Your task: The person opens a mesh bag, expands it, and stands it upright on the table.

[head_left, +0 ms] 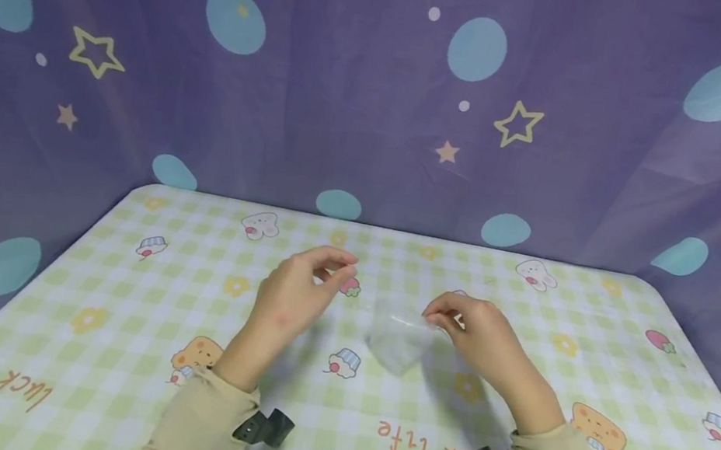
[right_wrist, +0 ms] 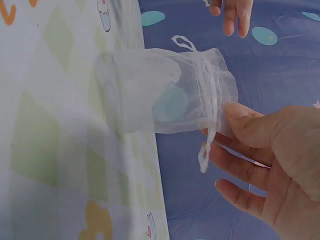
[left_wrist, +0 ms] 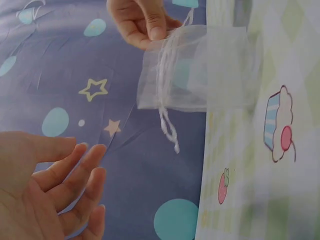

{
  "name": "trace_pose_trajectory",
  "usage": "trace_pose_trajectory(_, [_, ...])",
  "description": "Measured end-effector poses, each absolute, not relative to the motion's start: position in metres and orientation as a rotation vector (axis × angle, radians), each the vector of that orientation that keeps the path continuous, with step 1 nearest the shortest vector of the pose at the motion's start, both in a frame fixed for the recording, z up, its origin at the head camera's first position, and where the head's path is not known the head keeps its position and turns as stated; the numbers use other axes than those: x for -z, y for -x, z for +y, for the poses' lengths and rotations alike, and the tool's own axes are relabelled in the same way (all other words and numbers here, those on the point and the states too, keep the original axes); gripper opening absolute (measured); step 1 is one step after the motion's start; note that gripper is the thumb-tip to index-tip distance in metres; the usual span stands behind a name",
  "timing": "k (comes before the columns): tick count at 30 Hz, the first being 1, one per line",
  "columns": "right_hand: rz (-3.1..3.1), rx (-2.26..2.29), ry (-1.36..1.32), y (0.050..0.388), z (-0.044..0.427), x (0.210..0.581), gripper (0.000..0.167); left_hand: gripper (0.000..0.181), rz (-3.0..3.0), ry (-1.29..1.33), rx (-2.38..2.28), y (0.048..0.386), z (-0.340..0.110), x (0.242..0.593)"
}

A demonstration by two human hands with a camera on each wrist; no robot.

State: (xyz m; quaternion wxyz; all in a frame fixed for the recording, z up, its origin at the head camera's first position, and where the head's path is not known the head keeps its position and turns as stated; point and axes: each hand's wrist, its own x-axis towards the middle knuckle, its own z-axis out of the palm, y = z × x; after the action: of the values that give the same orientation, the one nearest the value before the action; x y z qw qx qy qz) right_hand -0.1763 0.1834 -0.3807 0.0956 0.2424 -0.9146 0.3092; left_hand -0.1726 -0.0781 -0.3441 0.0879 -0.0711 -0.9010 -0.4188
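Note:
A sheer white organza drawstring bag (head_left: 400, 344) hangs from my right hand (head_left: 480, 337), whose thumb and fingertips pinch it near its gathered top. In the right wrist view the bag (right_wrist: 145, 90) has a white cord threaded below its mouth, with a loop sticking out at each side. Something pale and whitish shows through the mesh there; I cannot tell whether it is a thing inside or a fold. My left hand (head_left: 297, 290) is raised to the left of the bag, apart from it. In the left wrist view the fingers (left_wrist: 82, 177) are loosely bent around nothing.
A green-and-white checked tablecloth (head_left: 129, 298) with cartoon prints covers the table under both hands. Behind and at the sides hangs a purple curtain (head_left: 352, 98) with stars and blue ovals. Each sleeve carries a black wrist camera (head_left: 264, 428).

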Motion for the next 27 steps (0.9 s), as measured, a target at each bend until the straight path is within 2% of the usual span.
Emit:
trace_pose_trajectory(9, [-2.78,-0.902,-0.763,0.173,0.185,0.376,0.01,0.026,-2.821,0.396,1.122,0.173,-0.06,0.352])
trace_pose_trajectory(16, [-2.799,-0.87,-0.771,0.173,0.181,0.373,0.008,0.02,-2.881,0.527,0.994,0.182,-0.049,0.356])
trace_pose_trajectory(27, [-2.769,-0.851,-0.762,0.174,0.179,0.376,0.008,0.013,-3.117,0.748,0.69,0.196,-0.038,0.34])
